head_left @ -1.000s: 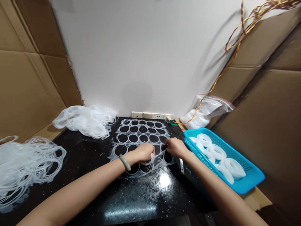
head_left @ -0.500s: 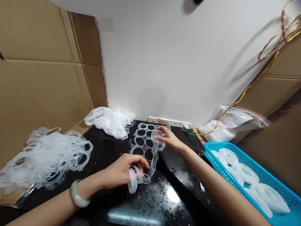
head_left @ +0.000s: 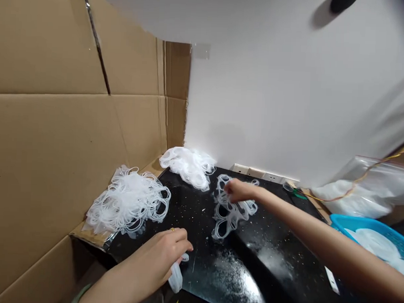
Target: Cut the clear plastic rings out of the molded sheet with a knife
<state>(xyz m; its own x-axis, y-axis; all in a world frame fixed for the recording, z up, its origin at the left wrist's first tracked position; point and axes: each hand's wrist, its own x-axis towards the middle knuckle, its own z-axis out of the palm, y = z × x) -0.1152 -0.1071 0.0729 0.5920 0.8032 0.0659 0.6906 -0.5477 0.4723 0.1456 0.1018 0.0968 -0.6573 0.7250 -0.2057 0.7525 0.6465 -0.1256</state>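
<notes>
My left hand (head_left: 167, 256) is curled round a small stack of translucent white rings (head_left: 176, 278), low over the front edge of the black tabletop. Farther back, my right hand (head_left: 239, 190) is closed on a thin translucent sheet (head_left: 233, 218) with rows of round holes. The sheet is bunched and partly folded under and beside the hand. My right fingertips are mostly hidden, with the back of the hand towards me.
On the left lies a tangled heap of translucent ring sheets (head_left: 130, 204); a whiter heap (head_left: 190, 166) sits at the back. A blue basket (head_left: 343, 220) with white ring coils stands at right, near a clear plastic bag (head_left: 359, 197). Cardboard (head_left: 130, 127) walls the left side.
The view has swung left. My right hand has closed, and the sheet, flat before, is now bunched up. My left hand with its rings has drawn away from the sheet towards me.
</notes>
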